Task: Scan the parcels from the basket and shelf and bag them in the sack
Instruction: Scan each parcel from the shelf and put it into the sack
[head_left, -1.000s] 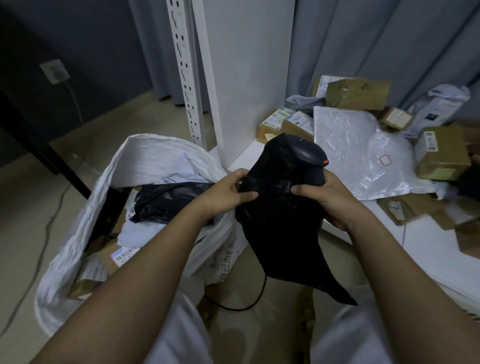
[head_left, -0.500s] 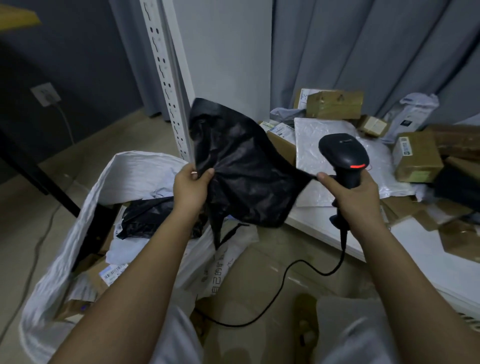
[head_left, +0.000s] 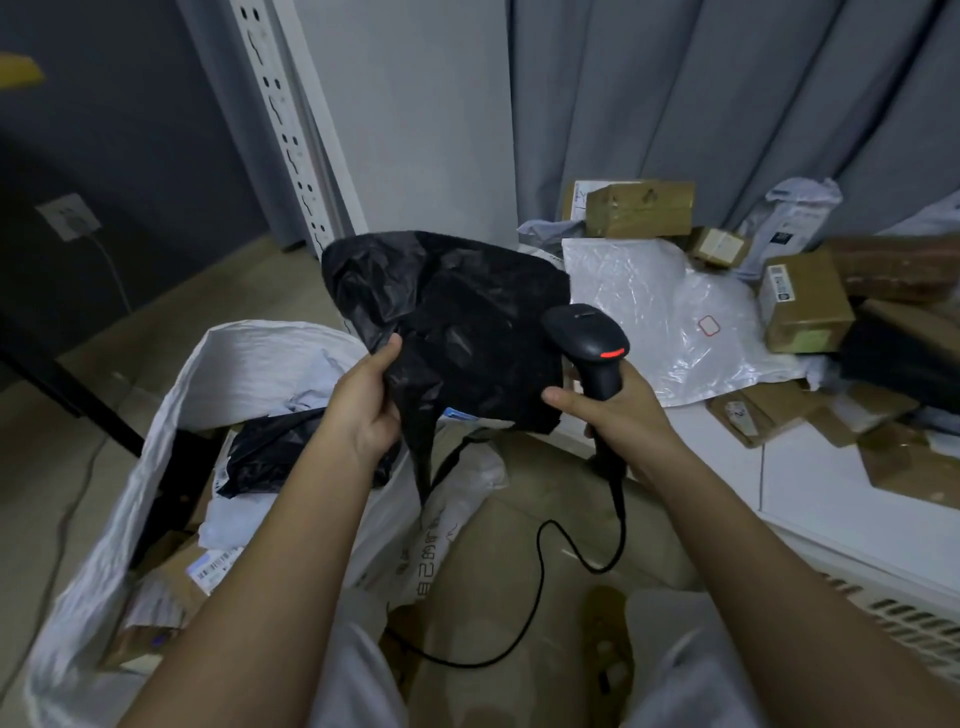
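A crumpled black plastic parcel (head_left: 457, 327) hangs in front of me, held up at its left edge by my left hand (head_left: 371, 397). My right hand (head_left: 618, 410) grips the handle of a black barcode scanner (head_left: 589, 340) with a red strip, and its thumb touches the parcel's lower right edge. The scanner's head sits just in front of the parcel's right side. The white woven sack (head_left: 208, 374) stands open at the lower left, holding a black bag (head_left: 280, 447), white mailers and labelled cartons.
The white shelf (head_left: 810, 483) on the right carries a large white mailer (head_left: 670, 322), several brown cartons (head_left: 802, 301) and flat cardboard envelopes. The scanner's black cable (head_left: 540, 587) loops over the floor between my knees. A perforated shelf upright (head_left: 283, 119) rises behind the sack.
The black parcel has turned and spread flatter, lower than half a second ago. My right hand with the scanner has come left against the parcel's right edge.
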